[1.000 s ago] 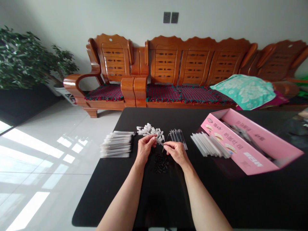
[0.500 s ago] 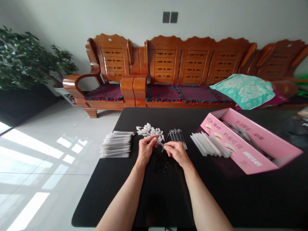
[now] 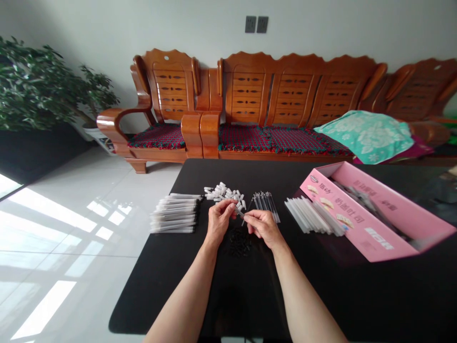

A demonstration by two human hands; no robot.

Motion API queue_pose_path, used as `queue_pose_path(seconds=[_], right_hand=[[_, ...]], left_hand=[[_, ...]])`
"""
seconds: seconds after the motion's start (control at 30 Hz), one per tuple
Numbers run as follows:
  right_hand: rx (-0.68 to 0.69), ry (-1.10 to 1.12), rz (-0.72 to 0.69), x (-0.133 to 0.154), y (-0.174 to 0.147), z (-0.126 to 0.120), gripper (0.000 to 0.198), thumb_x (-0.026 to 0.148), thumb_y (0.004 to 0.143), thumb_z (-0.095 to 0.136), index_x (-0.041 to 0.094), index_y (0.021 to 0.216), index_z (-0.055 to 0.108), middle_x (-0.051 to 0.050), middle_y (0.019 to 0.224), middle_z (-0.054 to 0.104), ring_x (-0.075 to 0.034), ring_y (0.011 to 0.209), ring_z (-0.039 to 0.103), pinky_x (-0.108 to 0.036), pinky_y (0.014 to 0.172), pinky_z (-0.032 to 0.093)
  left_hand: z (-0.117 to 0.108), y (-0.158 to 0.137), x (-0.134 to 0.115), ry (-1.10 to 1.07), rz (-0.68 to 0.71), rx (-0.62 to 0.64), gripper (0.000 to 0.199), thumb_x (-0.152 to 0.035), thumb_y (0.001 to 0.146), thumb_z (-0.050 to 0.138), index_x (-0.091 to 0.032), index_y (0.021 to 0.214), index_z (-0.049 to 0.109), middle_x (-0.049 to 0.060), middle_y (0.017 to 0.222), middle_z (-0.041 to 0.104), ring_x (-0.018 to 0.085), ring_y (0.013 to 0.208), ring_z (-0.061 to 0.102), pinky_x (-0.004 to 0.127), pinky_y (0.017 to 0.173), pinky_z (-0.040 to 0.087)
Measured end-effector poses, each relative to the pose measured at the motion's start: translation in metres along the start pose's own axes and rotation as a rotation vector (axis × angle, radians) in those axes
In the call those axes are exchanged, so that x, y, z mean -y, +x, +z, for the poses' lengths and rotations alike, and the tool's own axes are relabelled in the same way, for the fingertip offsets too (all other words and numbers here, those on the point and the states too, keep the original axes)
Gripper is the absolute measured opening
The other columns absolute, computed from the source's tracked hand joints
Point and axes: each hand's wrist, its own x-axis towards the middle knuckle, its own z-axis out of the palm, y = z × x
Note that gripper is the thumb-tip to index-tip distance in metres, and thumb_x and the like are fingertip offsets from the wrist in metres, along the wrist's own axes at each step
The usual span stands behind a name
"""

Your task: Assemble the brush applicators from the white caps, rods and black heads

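Observation:
My left hand (image 3: 219, 219) and my right hand (image 3: 263, 226) meet over the middle of the black table, both closed in a pinch. Between their fingertips is a short visible stretch of a whitish pen part (image 3: 240, 213); the fingers hide the rest. Just beyond my left hand lies a heap of white pen caps (image 3: 223, 191). Thin pen refills (image 3: 266, 202) with dark ink lie in a row behind my right hand. Under the hands is a pile of small black plugs (image 3: 239, 243).
Stacked at left are white pens with dark ends (image 3: 174, 214). To the right, whitish pen barrels (image 3: 310, 215) lie against an open pink box (image 3: 360, 224) holding dark items. The black table (image 3: 171, 290) has its left edge beside the tiled floor. Behind stands a wooden bench (image 3: 250, 95).
The view has shifted slightly, so the surroundings sit a little further right. Both hands stay pinched together, and less of the whitish pen part shows between them.

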Motion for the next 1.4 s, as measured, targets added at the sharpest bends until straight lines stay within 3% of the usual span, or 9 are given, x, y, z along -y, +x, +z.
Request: queue_pose_path(seconds=[0.2, 0.4, 0.5, 0.63, 0.7, 0.8, 0.9, 1.23, 1.4], right_hand=[[-0.036, 0.039, -0.014, 0.001, 0.000, -0.002, 0.033, 0.044, 0.080, 0.067, 0.014, 0.092, 0.074, -0.003, 0.060, 0.069, -0.008, 0.035, 0.045, -0.019, 0.032, 0.024], [-0.179, 0.054, -0.062, 0.000, 0.002, -0.006, 0.033, 0.046, 0.080, 0.068, 0.015, 0.088, 0.075, -0.003, 0.059, 0.068, -0.008, 0.036, 0.047, -0.019, 0.032, 0.026], [-0.231, 0.054, -0.081, 0.000, 0.002, -0.007, 0.031, 0.045, 0.079, 0.069, 0.016, 0.087, 0.074, -0.003, 0.059, 0.068, -0.009, 0.037, 0.048, -0.020, 0.032, 0.027], [-0.275, 0.064, -0.090, 0.002, 0.001, -0.006, 0.031, 0.046, 0.079, 0.069, 0.015, 0.085, 0.074, -0.003, 0.058, 0.066, -0.009, 0.036, 0.047, -0.020, 0.032, 0.026], [-0.273, 0.062, -0.095, 0.003, 0.001, -0.005, 0.031, 0.046, 0.079, 0.069, 0.015, 0.084, 0.074, -0.003, 0.057, 0.066, -0.009, 0.037, 0.047, -0.020, 0.032, 0.026], [-0.253, 0.051, -0.099, 0.003, 0.001, -0.005, 0.031, 0.045, 0.080, 0.069, 0.015, 0.085, 0.074, -0.003, 0.058, 0.067, -0.009, 0.037, 0.047, -0.020, 0.032, 0.026], [-0.231, 0.049, -0.103, 0.001, 0.001, -0.007, 0.030, 0.045, 0.081, 0.069, 0.016, 0.087, 0.074, -0.003, 0.059, 0.067, -0.009, 0.038, 0.048, -0.019, 0.032, 0.027], [-0.213, 0.045, -0.113, -0.004, 0.003, -0.009, 0.030, 0.044, 0.083, 0.067, 0.015, 0.088, 0.074, -0.002, 0.060, 0.067, -0.008, 0.039, 0.048, -0.018, 0.034, 0.027], [-0.234, 0.039, -0.125, -0.004, 0.004, -0.010, 0.030, 0.044, 0.083, 0.067, 0.014, 0.087, 0.074, -0.002, 0.059, 0.066, -0.008, 0.038, 0.048, -0.018, 0.034, 0.028]], left_hand=[[-0.013, 0.003, -0.004, 0.012, 0.033, -0.122, 0.032, -0.040, 0.080, 0.070, -0.014, 0.098, 0.073, 0.001, 0.068, 0.065, 0.011, 0.056, 0.056, 0.022, 0.054, 0.046], [-0.032, 0.011, -0.007, -0.056, 0.077, -0.339, 0.032, -0.040, 0.076, 0.072, -0.014, 0.093, 0.070, 0.000, 0.067, 0.064, 0.010, 0.056, 0.057, 0.021, 0.053, 0.046], [-0.055, 0.014, -0.021, 0.033, 0.136, -0.523, 0.032, -0.040, 0.076, 0.070, -0.013, 0.094, 0.070, 0.000, 0.068, 0.064, 0.011, 0.057, 0.057, 0.021, 0.054, 0.047], [-0.102, 0.018, -0.043, 0.241, 0.191, -0.824, 0.033, -0.041, 0.076, 0.067, -0.013, 0.094, 0.070, -0.001, 0.069, 0.063, 0.011, 0.058, 0.058, 0.024, 0.059, 0.048], [-0.125, 0.020, -0.049, 0.365, 0.189, -0.897, 0.034, -0.041, 0.076, 0.065, -0.013, 0.094, 0.071, 0.000, 0.069, 0.064, 0.014, 0.061, 0.059, 0.026, 0.062, 0.049], [-0.150, 0.020, -0.050, 0.597, 0.123, -0.952, 0.033, -0.041, 0.076, 0.062, -0.015, 0.094, 0.074, 0.002, 0.068, 0.065, 0.018, 0.067, 0.061, 0.031, 0.069, 0.050], [-0.160, 0.018, -0.049, 0.770, 0.031, -0.989, 0.032, -0.041, 0.077, 0.061, -0.019, 0.095, 0.076, 0.004, 0.071, 0.067, 0.022, 0.074, 0.063, 0.036, 0.079, 0.049], [-0.156, 0.016, -0.051, 1.100, -0.170, -0.995, 0.036, -0.040, 0.084, 0.051, -0.021, 0.103, 0.075, 0.009, 0.091, 0.072, 0.028, 0.090, 0.064, 0.040, 0.087, 0.047], [-0.147, 0.018, -0.051, 1.097, -0.086, -0.995, 0.035, -0.038, 0.085, 0.051, -0.020, 0.103, 0.075, 0.010, 0.094, 0.070, 0.029, 0.093, 0.063, 0.043, 0.090, 0.046]])
